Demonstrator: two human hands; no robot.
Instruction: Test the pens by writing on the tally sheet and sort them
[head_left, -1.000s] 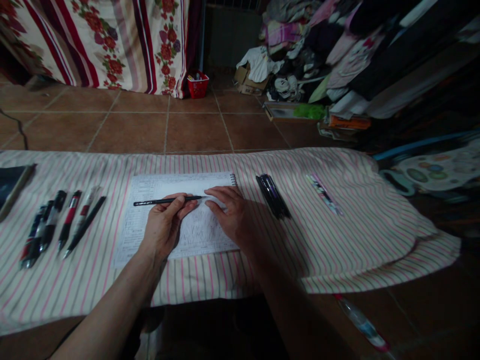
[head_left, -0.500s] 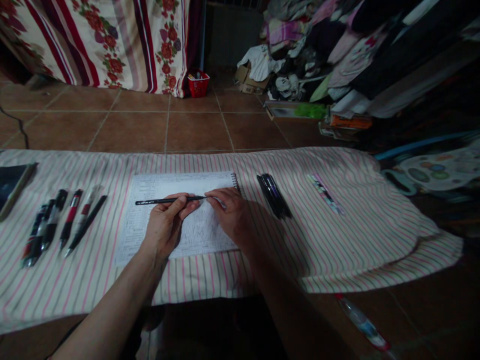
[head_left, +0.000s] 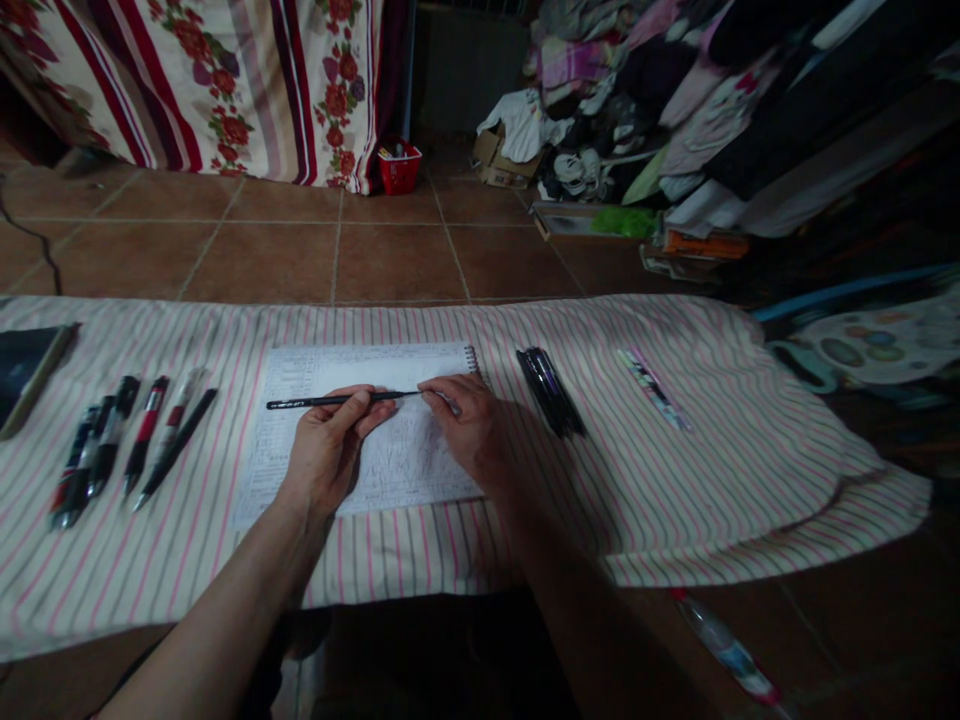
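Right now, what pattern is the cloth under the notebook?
The cloth has pink and grey stripes on cream; head view shows it best.

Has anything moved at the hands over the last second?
The right hand slid slightly toward the person's right, along the tip end of the black pen. Nothing visibly was taken up or let go. The left hand keeps its grip on the pen above the spiral notebook, and the row of pens stayed in place.
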